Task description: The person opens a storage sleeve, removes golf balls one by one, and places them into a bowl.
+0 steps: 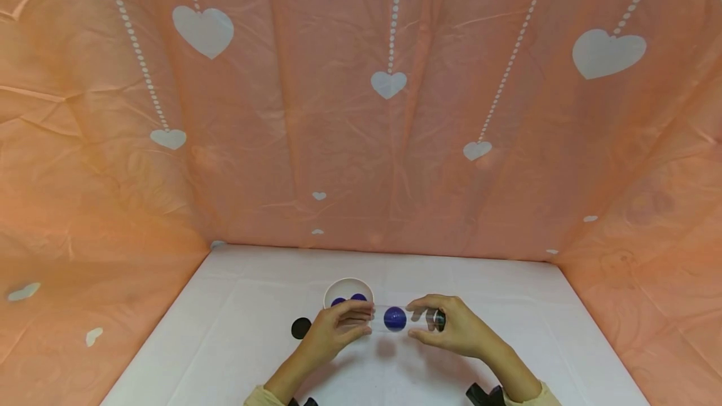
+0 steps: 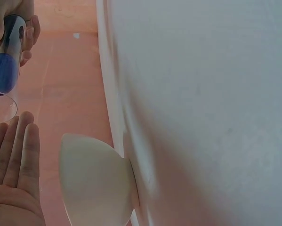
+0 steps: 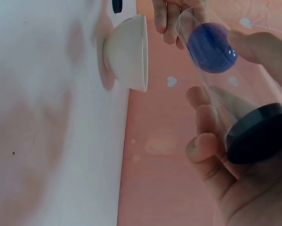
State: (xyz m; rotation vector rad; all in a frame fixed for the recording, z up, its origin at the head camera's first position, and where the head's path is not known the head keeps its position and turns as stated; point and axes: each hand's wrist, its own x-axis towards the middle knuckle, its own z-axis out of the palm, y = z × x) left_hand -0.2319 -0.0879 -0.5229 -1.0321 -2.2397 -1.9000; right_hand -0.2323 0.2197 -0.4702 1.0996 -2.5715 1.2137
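My right hand (image 1: 454, 324) grips a clear tube (image 3: 216, 94) near its black-capped end, fingers and thumb curled round it. Inside the tube is a blue ball (image 1: 395, 319), partway toward the uncapped end. The tube lies roughly level above the table in the head view. At its uncapped rim is my left hand (image 1: 338, 324), its fingers (image 2: 28, 160) straight and the palm turned up in the left wrist view; whether they touch the rim I cannot tell. Behind the left hand a white bowl (image 1: 348, 281) holds blue balls (image 1: 358, 297), partly hidden by the fingers.
A black round cap (image 1: 301, 328) lies on the white table (image 1: 254, 293) left of the bowl. Orange sheeting (image 1: 338, 143) with white hearts rises at the back and both sides. Dark wrist-worn gear (image 1: 485, 395) shows near the sleeves at the bottom.
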